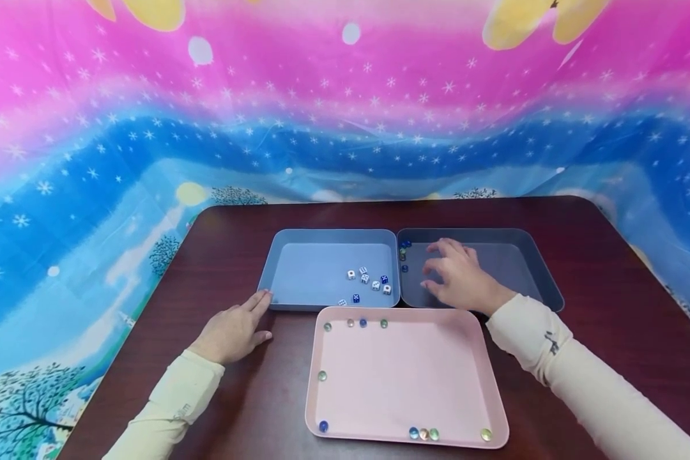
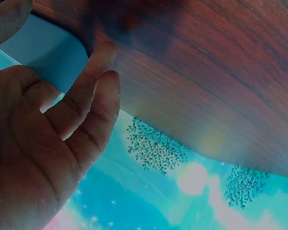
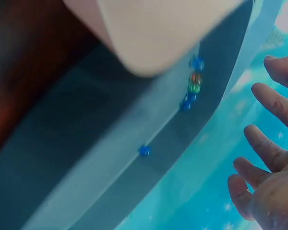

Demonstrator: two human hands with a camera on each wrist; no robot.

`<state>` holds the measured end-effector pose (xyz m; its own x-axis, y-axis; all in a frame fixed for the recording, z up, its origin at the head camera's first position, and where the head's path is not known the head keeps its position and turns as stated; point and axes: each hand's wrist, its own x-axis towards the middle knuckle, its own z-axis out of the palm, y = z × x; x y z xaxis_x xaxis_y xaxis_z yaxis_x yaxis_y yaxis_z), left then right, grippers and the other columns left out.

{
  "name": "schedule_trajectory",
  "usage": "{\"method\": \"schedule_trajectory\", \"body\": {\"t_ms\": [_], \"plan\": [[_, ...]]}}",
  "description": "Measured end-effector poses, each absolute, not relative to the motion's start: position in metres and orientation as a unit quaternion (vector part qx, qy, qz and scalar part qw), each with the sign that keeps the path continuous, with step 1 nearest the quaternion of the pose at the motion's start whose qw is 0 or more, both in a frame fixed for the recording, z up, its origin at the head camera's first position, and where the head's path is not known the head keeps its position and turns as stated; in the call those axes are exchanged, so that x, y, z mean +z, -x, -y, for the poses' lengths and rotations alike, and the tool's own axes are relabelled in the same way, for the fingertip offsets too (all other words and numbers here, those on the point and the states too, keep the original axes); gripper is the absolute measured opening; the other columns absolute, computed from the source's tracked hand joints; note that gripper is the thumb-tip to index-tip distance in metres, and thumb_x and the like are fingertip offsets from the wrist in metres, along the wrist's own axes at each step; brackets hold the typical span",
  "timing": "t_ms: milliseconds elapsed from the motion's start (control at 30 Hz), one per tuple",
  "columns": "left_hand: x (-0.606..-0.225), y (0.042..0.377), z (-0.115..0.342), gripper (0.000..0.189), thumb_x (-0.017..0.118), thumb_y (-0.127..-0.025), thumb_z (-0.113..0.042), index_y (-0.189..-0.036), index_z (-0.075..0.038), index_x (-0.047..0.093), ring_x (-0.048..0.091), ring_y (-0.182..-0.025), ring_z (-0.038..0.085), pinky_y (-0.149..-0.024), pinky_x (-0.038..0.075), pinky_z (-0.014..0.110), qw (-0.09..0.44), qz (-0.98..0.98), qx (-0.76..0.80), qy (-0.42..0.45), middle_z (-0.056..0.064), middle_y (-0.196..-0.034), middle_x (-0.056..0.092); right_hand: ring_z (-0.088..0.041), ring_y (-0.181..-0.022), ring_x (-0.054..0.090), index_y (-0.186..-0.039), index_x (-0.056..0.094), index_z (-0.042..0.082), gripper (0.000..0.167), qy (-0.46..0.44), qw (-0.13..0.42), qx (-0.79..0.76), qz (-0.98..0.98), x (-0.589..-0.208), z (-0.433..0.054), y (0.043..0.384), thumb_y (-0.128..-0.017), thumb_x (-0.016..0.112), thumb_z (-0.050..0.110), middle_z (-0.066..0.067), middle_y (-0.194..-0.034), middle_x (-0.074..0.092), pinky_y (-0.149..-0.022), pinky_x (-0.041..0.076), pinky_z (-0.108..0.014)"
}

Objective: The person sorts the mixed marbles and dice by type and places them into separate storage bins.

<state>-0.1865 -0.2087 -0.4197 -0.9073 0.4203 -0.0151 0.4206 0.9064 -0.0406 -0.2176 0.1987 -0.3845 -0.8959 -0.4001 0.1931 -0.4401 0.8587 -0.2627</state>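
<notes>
My left hand [image 1: 232,329] rests its fingertips at the near left corner of the blue-grey tray [image 1: 299,271], fingers nearly straight. Inside that tray, several white and blue dice [image 1: 365,279] lie toward the right side. Over the dark grey tray [image 1: 508,265] hovers my right hand [image 1: 460,275], its fingers spread, loosely bent and holding nothing. To the left of those fingers, several glass marbles [image 1: 403,253] line the dark tray's left wall. In the right wrist view, blue marbles [image 3: 144,150] and a green-and-orange one [image 3: 195,84] show along the wall, apart from the fingers.
A pink tray [image 1: 402,377] sits in front of the other two, with several marbles [image 1: 423,434] scattered along its edges. All three trays stand on a dark brown wooden table [image 1: 230,223]. A colourful printed cloth [image 1: 345,128] hangs behind and around the table.
</notes>
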Motion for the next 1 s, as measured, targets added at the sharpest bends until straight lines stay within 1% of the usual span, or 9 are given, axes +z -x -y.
{"method": "schedule_trajectory", "body": {"t_ms": [133, 233, 300, 400, 500, 567, 733, 900, 1000], "plan": [[-0.419, 0.187, 0.209, 0.074, 0.072, -0.083, -0.034, -0.142, -0.002, 0.042, 0.067, -0.100, 0.037, -0.082, 0.056, 0.047, 0.001, -0.976, -0.022, -0.216, 0.017, -0.145, 0.048, -0.044, -0.130, 0.040, -0.087, 0.074, 0.012, 0.009, -0.255, 0.072, 0.150, 0.952, -0.393, -0.187, 0.203, -0.079, 0.074, 0.015, -0.019, -0.129, 0.056, -0.099, 0.031, -0.068], [-0.419, 0.187, 0.209, 0.075, 0.073, -0.083, -0.034, -0.142, -0.002, 0.042, 0.067, -0.100, 0.037, -0.081, 0.056, 0.047, 0.002, -0.976, -0.024, -0.216, 0.017, -0.145, 0.048, -0.046, -0.132, 0.038, -0.088, 0.074, 0.016, 0.010, -0.297, 0.072, 0.136, 0.942, -0.396, -0.174, 0.191, -0.078, 0.074, 0.013, -0.018, -0.129, 0.056, -0.098, 0.033, -0.067], [-0.419, 0.187, 0.209, 0.075, 0.073, -0.082, -0.034, -0.142, -0.002, 0.042, 0.067, -0.099, 0.037, -0.080, 0.056, 0.047, 0.002, -0.976, -0.025, -0.216, 0.017, -0.144, 0.048, -0.046, -0.133, 0.038, -0.091, 0.074, 0.018, 0.014, -0.327, 0.066, 0.121, 0.935, -0.398, -0.166, 0.185, -0.078, 0.075, 0.014, -0.018, -0.131, 0.055, -0.099, 0.034, -0.066], [-0.420, 0.187, 0.209, 0.074, 0.073, -0.082, -0.034, -0.142, -0.002, 0.042, 0.067, -0.100, 0.037, -0.080, 0.057, 0.047, 0.000, -0.976, -0.027, -0.216, 0.017, -0.145, 0.048, -0.046, -0.134, 0.037, -0.104, 0.074, 0.022, 0.027, -0.365, 0.058, 0.081, 0.926, -0.400, -0.156, 0.181, -0.078, 0.077, 0.017, -0.017, -0.134, 0.053, -0.099, 0.036, -0.064], [-0.421, 0.187, 0.209, 0.075, 0.073, -0.083, -0.035, -0.142, -0.002, 0.042, 0.067, -0.100, 0.037, -0.080, 0.057, 0.047, -0.001, -0.976, -0.025, -0.217, 0.017, -0.145, 0.048, -0.045, -0.134, 0.039, -0.117, 0.069, 0.027, 0.040, -0.389, 0.062, 0.026, 0.919, -0.403, -0.149, 0.182, -0.079, 0.078, 0.022, -0.017, -0.136, 0.052, -0.100, 0.038, -0.060], [-0.423, 0.187, 0.209, 0.074, 0.073, -0.083, -0.035, -0.142, -0.002, 0.042, 0.067, -0.099, 0.037, -0.078, 0.057, 0.047, -0.002, -0.976, -0.023, -0.219, 0.017, -0.145, 0.048, -0.043, -0.133, 0.041, -0.121, 0.067, 0.027, 0.041, -0.400, 0.073, -0.010, 0.913, -0.406, -0.145, 0.185, -0.080, 0.077, 0.025, -0.017, -0.136, 0.052, -0.099, 0.041, -0.059], [-0.425, 0.188, 0.210, 0.075, 0.073, -0.083, -0.035, -0.142, -0.002, 0.042, 0.068, -0.096, 0.036, -0.077, 0.057, 0.046, -0.002, -0.975, -0.019, -0.221, 0.016, -0.145, 0.048, -0.041, -0.132, 0.043, -0.116, 0.070, 0.028, 0.032, -0.412, 0.073, -0.055, 0.907, -0.414, -0.138, 0.193, -0.084, 0.073, 0.026, -0.015, -0.136, 0.053, -0.100, 0.043, -0.057], [-0.424, 0.188, 0.211, 0.074, 0.073, -0.083, -0.035, -0.142, -0.003, 0.042, 0.068, -0.096, 0.035, -0.078, 0.057, 0.046, -0.006, -0.975, -0.020, -0.223, 0.016, -0.145, 0.048, -0.040, -0.135, 0.040, -0.115, 0.070, 0.030, 0.035, -0.412, 0.056, -0.069, 0.907, -0.419, -0.133, 0.198, -0.081, 0.075, 0.023, -0.013, -0.139, 0.052, -0.104, 0.041, -0.056], [-0.423, 0.188, 0.211, 0.074, 0.073, -0.083, -0.035, -0.142, -0.003, 0.043, 0.068, -0.097, 0.035, -0.079, 0.057, 0.046, -0.007, -0.975, -0.020, -0.220, 0.015, -0.145, 0.048, -0.039, -0.135, 0.040, -0.114, 0.071, 0.031, 0.037, -0.410, 0.056, -0.075, 0.907, -0.420, -0.132, 0.199, -0.079, 0.077, 0.022, -0.012, -0.138, 0.052, -0.105, 0.040, -0.056]]}}
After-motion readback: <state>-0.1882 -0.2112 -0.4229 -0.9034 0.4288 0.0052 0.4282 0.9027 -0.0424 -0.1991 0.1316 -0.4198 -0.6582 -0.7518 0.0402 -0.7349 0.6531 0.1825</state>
